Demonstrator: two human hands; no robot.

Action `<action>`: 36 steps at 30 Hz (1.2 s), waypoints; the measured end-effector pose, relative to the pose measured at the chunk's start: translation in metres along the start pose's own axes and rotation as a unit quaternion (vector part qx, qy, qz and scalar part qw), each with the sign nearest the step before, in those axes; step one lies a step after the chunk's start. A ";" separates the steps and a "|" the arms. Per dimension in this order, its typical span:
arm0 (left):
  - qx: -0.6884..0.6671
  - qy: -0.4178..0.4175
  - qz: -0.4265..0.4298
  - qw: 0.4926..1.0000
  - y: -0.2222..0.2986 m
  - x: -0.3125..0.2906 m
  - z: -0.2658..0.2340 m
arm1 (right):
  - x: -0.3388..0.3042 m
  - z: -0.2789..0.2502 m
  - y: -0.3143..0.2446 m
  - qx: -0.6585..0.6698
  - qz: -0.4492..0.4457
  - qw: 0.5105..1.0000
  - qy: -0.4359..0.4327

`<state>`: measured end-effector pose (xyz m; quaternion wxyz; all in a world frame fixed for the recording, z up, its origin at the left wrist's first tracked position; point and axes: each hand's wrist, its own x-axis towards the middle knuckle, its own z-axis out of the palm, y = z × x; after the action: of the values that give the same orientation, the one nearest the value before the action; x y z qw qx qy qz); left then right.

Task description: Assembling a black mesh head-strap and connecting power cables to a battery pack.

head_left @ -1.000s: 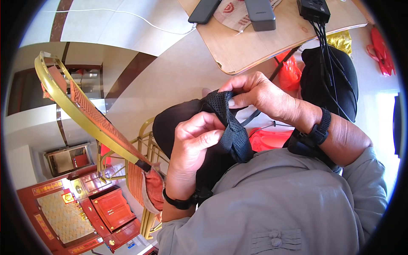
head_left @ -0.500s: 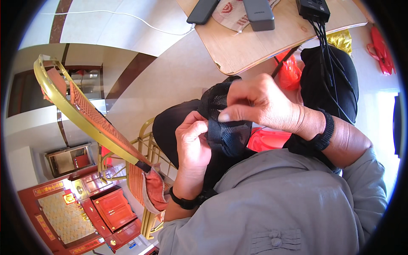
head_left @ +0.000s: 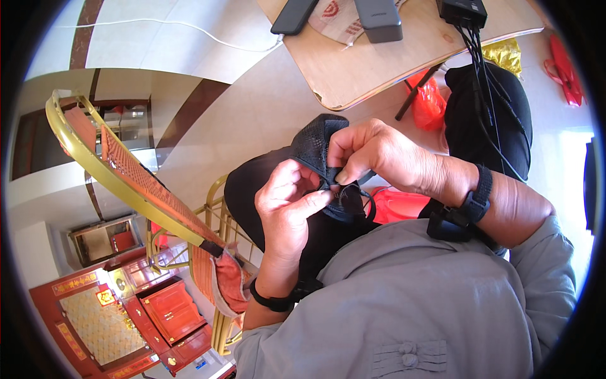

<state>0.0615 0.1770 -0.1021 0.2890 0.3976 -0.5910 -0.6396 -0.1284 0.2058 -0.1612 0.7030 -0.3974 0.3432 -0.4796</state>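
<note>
Over my lap I hold a black mesh fabric piece (head_left: 314, 140), soft and folded, of a kind I cannot make out for certain. My left hand (head_left: 287, 205) grips its near left edge, thumb pointing across towards the right. With thumb and forefinger my right hand (head_left: 382, 155) pinches the edge close to the left thumb tip. Both hands' fingertips nearly meet there. A thin dark cord or strap loops below the right fingers, and part of the black fabric hangs beneath the hands. Whatever small part lies between the fingertips is hidden.
Ahead stands a wooden table (head_left: 353, 79) with a phone (head_left: 295, 14), a grey power bank (head_left: 380, 22) and a black box (head_left: 463, 11) trailing cables. A gold-framed chair (head_left: 126, 189) is at my left. Red plastic bags (head_left: 429, 107) lie beneath the table; a red plastic object (head_left: 398, 207) is between my legs.
The mesh piece has been turned and folded over, its webbing band no longer facing up. My right hand has lowered and now pinches the edge beside my left thumb, which reaches further right.
</note>
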 end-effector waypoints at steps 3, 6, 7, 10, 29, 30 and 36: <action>-0.008 0.023 0.023 0.999 -0.004 -0.004 -0.002 | 0.002 0.000 0.002 0.111 0.049 0.993 -0.007; 0.021 0.030 0.060 0.997 -0.005 -0.007 -0.004 | 0.004 0.000 0.005 0.205 0.047 0.976 -0.052; 0.022 0.034 0.064 0.997 -0.005 -0.007 -0.005 | 0.004 -0.001 0.004 0.205 0.048 0.976 -0.052; 0.026 0.037 0.063 0.997 -0.003 -0.008 -0.006 | 0.004 -0.003 0.000 0.231 0.055 0.968 -0.079; 0.037 0.055 -0.012 0.998 -0.013 0.004 -0.011 | 0.006 -0.014 -0.016 0.247 0.007 0.968 -0.041; -0.029 0.060 -0.030 0.997 -0.012 0.007 -0.013 | 0.004 -0.015 -0.023 0.229 0.024 0.972 -0.038; -0.210 0.044 -0.057 0.975 -0.011 0.013 -0.022 | 0.004 -0.023 -0.034 0.096 0.011 0.991 -0.088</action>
<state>0.0747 0.1561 -0.1144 0.3551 0.3887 -0.4063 -0.7468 -0.1606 0.1894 -0.1421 0.7706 -0.3649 0.2375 -0.4655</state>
